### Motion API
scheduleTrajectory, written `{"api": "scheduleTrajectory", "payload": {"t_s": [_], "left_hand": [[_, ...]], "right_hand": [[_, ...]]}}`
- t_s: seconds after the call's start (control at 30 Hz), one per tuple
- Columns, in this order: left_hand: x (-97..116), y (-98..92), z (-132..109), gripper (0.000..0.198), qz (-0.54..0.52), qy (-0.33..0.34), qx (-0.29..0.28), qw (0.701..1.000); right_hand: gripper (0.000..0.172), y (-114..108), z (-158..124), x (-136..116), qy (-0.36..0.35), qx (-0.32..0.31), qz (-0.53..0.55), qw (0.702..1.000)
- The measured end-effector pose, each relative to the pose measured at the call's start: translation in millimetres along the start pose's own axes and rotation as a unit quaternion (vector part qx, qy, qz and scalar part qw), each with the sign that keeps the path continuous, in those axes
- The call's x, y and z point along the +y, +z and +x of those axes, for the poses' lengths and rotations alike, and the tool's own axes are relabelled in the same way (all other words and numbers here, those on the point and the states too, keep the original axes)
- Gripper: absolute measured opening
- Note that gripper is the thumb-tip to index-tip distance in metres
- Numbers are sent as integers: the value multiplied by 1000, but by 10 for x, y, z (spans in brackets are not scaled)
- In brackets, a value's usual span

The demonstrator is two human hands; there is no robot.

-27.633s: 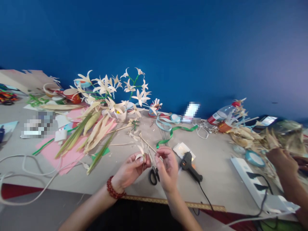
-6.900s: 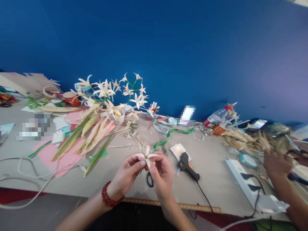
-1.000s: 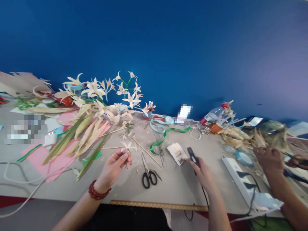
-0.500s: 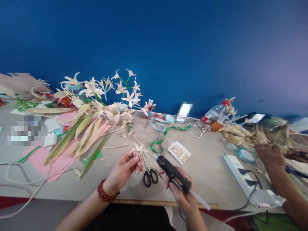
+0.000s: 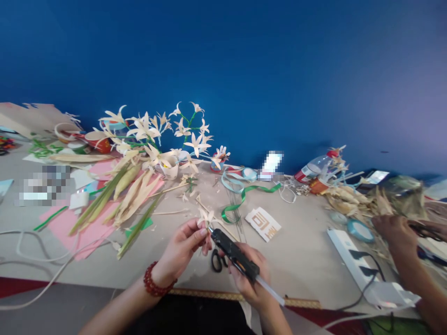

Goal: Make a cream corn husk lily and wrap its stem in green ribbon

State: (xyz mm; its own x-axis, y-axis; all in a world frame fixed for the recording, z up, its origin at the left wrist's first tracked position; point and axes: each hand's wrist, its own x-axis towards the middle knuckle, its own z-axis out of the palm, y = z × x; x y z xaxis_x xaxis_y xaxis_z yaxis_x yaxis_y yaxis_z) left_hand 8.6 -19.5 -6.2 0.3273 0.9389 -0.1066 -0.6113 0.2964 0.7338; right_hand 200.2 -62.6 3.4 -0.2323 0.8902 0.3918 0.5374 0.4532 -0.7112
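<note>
Between the fingertips of my left hand [image 5: 186, 244] is a small cream flower [image 5: 206, 217] with pointed petals. My right hand [image 5: 253, 274] is wrapped round a black glue gun [image 5: 234, 254], with a whitish glue stick [image 5: 270, 291] poking out of its back end. The gun's nozzle is right at the base of the flower; whether it touches I cannot tell. Beneath the gun lie scissors [image 5: 217, 261] with black handles, partly covered by it. Several finished cream flowers [image 5: 143, 128] on green stems stand behind, in cups.
Corn husks [image 5: 136, 200] lie on pink paper at left. A green ribbon [image 5: 240, 200], a white card [image 5: 263, 223] and a lit phone [image 5: 270, 165] lie ahead. A power strip [image 5: 349, 260] is at right, near a co-worker's hand [image 5: 396, 232] holding husk.
My right hand has brought the glue gun left, so its nozzle now meets the flower's base. The gun now covers more of the scissors. The view has shifted slightly.
</note>
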Motion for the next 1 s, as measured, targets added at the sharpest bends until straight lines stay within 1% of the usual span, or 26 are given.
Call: {"api": "scheduleTrajectory", "payload": {"t_s": [0.2,0.37,0.5,0.63,0.87,1.0], "left_hand": [[22,21,-4,23,10,5,5,1000],[31,34,-13,25,11,5,13,1000],[44,47,-15,25,8,5,15,1000],[49,52,-9,25,8,6,12,1000],[42,60,0,25,7,7,18,1000],[47,58,-6,24,4,9,19,1000]], "right_hand": [[13,40,-11,49,11,-12,12,1000],[13,59,-34,71,20,-8,11,1000],[9,48,-20,49,9,-3,-3,1000],[11,34,10,25,-1,-2,-5,1000],[10,55,-4,42,8,-6,-10,1000],[7,50,2,30,-9,4,-19,1000]]}}
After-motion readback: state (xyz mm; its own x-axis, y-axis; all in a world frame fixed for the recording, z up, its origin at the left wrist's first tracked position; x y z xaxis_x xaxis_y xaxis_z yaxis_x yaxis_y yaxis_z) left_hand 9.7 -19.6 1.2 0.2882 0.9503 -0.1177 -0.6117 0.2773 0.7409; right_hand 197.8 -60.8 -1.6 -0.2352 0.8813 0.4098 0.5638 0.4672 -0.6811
